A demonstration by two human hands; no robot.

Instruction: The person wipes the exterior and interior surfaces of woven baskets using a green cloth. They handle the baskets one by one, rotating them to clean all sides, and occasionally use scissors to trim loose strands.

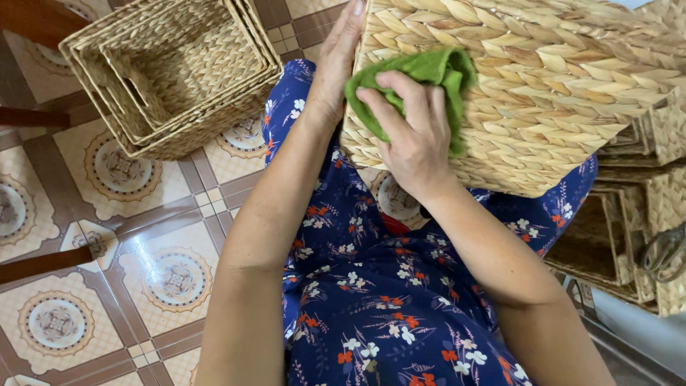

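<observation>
A large woven straw basket (557, 93) rests on my lap, tilted with its side toward me. My right hand (411, 136) presses a green cloth (429, 71) against the basket's near side, fingers closed on the cloth. My left hand (336, 61) lies flat along the basket's left edge, steadying it. I wear a dark blue dress (386, 300) with red and white flowers.
A nested set of square woven baskets (171, 71) stands on the patterned tile floor (143, 236) at upper left. More woven baskets (629, 236) are stacked at the right. Dark wooden furniture legs (36, 118) show at the left edge.
</observation>
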